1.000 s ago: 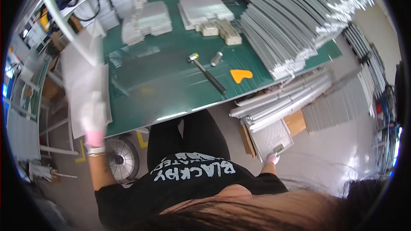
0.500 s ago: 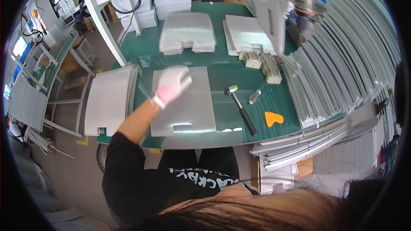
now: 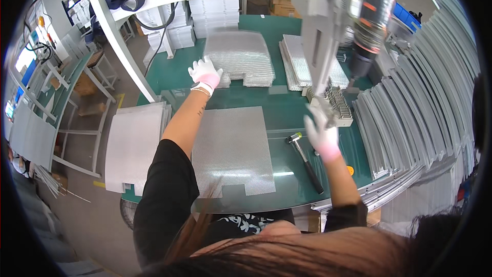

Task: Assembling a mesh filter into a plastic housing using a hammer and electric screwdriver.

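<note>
My left hand (image 3: 206,73), in a white and pink glove, is held with fingers spread at the left edge of a stack of translucent notched sheets (image 3: 241,54). Whether it touches them I cannot tell. My gloved right hand (image 3: 323,138) reaches up beside a row of pale metal blocks (image 3: 338,106). Its fingers look apart, though they are blurred and partly behind a grey metal fixture (image 3: 319,41). Between my arms a grey, finely patterned sheet (image 3: 233,143) lies flat, a notch in its near edge. A hammer (image 3: 306,164) lies just left of my right wrist.
White notched panels (image 3: 134,146) are stacked at the left. Long grey metal strips (image 3: 415,107) crowd the right side. A power driver (image 3: 370,25) hangs over the far right. An orange scraper (image 3: 350,170) shows behind my right forearm. Another sheet stack (image 3: 294,61) stands at the back.
My left hand has moved from above the flat sheet to the far stack, and its fingers have spread. My right hand has come into view near the metal blocks. The view has shifted.
</note>
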{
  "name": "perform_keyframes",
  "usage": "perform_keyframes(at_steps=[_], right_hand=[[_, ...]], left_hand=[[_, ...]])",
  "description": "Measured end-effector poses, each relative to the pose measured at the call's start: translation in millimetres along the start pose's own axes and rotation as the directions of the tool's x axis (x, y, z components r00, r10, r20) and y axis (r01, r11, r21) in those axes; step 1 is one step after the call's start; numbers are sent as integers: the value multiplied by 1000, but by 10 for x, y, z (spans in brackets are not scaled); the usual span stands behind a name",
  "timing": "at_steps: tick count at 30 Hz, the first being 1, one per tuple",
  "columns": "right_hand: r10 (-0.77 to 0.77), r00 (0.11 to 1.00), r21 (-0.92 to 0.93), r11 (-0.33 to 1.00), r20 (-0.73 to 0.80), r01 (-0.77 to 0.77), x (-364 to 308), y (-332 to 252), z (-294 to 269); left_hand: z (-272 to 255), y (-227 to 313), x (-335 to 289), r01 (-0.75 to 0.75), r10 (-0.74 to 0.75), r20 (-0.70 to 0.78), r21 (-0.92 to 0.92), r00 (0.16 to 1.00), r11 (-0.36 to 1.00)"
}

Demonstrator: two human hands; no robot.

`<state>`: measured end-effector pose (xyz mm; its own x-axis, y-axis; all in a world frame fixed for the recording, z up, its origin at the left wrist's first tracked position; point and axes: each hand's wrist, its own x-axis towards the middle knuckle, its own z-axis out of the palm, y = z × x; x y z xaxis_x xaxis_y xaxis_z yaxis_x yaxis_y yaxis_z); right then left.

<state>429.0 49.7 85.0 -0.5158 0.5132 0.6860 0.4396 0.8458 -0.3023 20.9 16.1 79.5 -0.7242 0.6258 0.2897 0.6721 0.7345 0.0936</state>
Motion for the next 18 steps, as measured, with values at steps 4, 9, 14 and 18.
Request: perform_keyframes(at_steps=[4,9,14,18], right_hand=[[94,966,156,979,243,-134,1122,503,1511],[335,700,-95,929,631,-358,1806,-96,1900],[357,873,-392,894,334,-216,1971,-395,1775],[107,986,435,900,-131,-40,2074,-299,1596]], left_hand=[[-107,60,145,-97,96,-20,-118,995,988],[13,-244,252,58,5,136,-454,991,889],[60,-260,300,-5,31,35,-579,999,816],[78,-268,313,81,7,121,-703,993,707]])
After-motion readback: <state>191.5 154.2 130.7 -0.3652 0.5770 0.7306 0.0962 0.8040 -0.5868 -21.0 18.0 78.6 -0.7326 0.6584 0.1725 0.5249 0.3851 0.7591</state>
